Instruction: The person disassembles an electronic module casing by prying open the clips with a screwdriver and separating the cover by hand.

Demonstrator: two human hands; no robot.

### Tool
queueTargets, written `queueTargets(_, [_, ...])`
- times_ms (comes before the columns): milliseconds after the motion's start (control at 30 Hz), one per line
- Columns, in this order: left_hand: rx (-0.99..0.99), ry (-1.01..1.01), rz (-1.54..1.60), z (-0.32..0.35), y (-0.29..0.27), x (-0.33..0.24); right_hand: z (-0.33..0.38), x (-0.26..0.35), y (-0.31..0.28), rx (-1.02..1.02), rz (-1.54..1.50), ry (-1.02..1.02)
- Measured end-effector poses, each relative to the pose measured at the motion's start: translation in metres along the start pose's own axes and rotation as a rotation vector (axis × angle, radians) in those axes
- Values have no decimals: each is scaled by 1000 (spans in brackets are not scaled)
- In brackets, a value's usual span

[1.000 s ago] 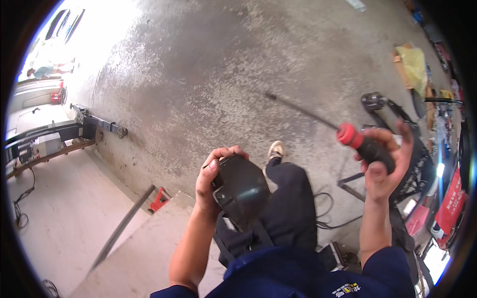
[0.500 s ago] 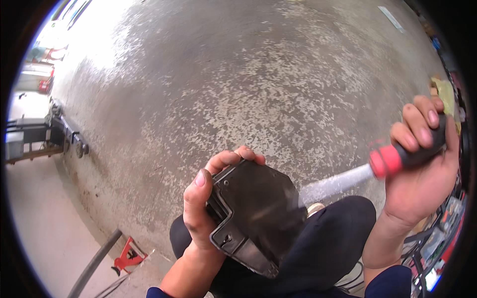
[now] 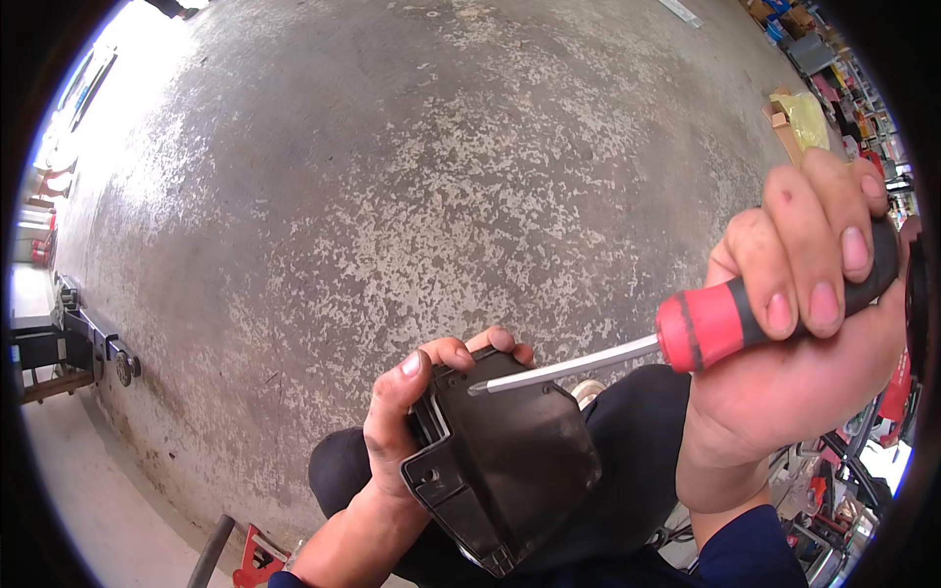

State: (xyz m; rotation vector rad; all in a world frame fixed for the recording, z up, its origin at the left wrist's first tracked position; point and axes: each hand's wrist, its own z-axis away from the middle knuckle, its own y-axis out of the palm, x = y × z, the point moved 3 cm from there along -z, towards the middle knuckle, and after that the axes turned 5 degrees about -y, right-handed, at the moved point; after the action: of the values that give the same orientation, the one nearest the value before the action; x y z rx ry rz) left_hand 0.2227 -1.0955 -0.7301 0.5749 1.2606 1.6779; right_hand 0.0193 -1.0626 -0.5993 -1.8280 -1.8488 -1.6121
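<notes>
My left hand point(image 3: 397, 416) grips a flat black plastic housing point(image 3: 524, 451) by its left and upper edges, thumb on the near side and fingertips curled over the top. The housing is tilted above my lap. In my right hand point(image 3: 804, 294) is a screwdriver point(image 3: 701, 328) with a red and black handle, the fingers wrapped round the grip. Its metal shaft points left across the upper part of the housing. The tip appears over the housing's face near the upper left; whether it touches, I cannot tell.
Worn, patchy concrete floor point(image 3: 392, 196) spreads ahead. At the left stands a dark wheeled frame point(image 3: 98, 343); at lower left are a red stand point(image 3: 260, 557) and a dark bar point(image 3: 211, 554). A cardboard box with yellow plastic point(image 3: 804, 122) and cluttered tools lie along the right.
The screwdriver has swung left and nearer, its tip now over the housing's upper left. The housing has shifted slightly down, and the view has turned to the right.
</notes>
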Motion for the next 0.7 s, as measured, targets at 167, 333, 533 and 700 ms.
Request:
queueTargets(167, [-110,-88,-13,-2,-2,11,1,-7,-11,-31,6,-12])
queueTargets(333, [-73,-81,-13,-2,2,11,-2,-9,-17,28,-9,44])
queueTargets(533, [-79,-92,23,-5,10,14,-4,-6,-22,27,-51,16])
queueTargets(700, [-79,-112,10,-9,13,17,-4,7,-28,-20,-9,-10])
